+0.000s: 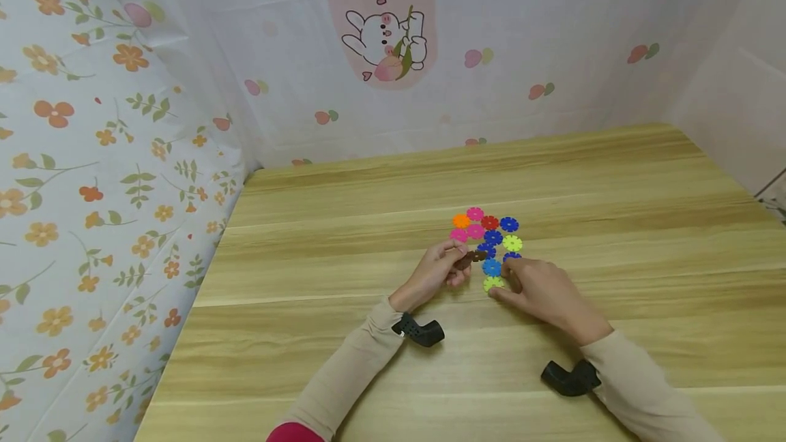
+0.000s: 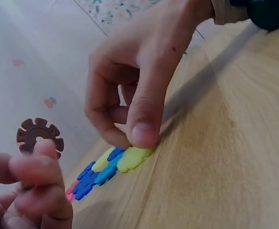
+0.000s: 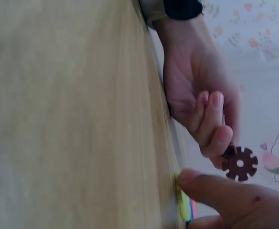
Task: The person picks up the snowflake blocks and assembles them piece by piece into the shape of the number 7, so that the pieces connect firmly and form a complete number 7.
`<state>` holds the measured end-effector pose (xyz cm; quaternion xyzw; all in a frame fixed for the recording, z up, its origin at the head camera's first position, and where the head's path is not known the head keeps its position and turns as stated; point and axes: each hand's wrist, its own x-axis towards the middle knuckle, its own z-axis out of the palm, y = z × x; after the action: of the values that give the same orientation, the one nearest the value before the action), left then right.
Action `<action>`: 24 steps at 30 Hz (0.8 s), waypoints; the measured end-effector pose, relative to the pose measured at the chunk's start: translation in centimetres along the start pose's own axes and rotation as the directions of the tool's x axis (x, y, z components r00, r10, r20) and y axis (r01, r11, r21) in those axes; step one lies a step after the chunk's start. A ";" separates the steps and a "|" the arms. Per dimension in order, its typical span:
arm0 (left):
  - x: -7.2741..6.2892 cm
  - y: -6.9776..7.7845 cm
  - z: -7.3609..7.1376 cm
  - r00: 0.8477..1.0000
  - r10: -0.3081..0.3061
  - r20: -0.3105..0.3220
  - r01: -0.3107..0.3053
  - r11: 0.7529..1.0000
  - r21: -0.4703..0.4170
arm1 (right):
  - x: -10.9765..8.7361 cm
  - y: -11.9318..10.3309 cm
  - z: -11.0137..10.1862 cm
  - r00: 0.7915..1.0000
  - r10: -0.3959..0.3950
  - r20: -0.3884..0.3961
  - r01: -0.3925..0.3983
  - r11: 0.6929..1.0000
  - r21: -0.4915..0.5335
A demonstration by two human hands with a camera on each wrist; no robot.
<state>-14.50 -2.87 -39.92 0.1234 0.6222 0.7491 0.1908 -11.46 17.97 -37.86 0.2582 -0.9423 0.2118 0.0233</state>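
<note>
My left hand (image 1: 437, 269) pinches dark brown notched plastic discs (image 1: 475, 256) between thumb and fingers. In the right wrist view a brown disc (image 3: 247, 165) sticks out past the fingertips, upright. To its right, my right hand (image 1: 549, 294) has its thumb and a curled finger at the edges of a yellow-green disc (image 1: 493, 283) that lies on the table. Just beyond that lies a light blue disc (image 1: 492, 267). A dark blue disc (image 1: 512, 256) is partly covered by the right hand's fingers.
Further notched discs lie in a flat cluster on the wooden table (image 1: 344, 237): an orange disc (image 1: 461, 222), a red disc (image 1: 489, 222), pink ones, blue ones and another yellow-green disc (image 1: 512, 243). Patterned cloth (image 1: 295, 53) hangs behind and at the left.
</note>
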 end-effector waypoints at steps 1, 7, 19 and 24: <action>0.0 0.0 0.0 1.000 0.007 0.002 -0.007 1.000 0.013 | 0.0 -0.2 0.1 1.000 0.010 0.005 -0.011 1.000 0.006; -0.1 0.2 0.2 1.000 0.014 0.004 -0.014 0.999 0.029 | -0.1 -0.6 -0.1 0.997 0.046 0.064 -0.055 0.988 0.141; -0.2 0.5 0.3 1.000 -0.007 0.008 0.007 0.999 0.050 | 0.2 0.4 -0.6 0.973 0.205 0.107 -0.228 0.770 0.595; -1.0 2.0 1.2 1.000 0.003 -0.002 -0.003 0.998 0.064 | 0.3 0.4 -0.8 0.964 0.243 0.111 -0.250 0.675 0.695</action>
<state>-13.36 -2.58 -37.68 0.1297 0.6457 0.7294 0.1850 -11.94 18.48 -37.22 0.1190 -0.8166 0.5540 -0.1097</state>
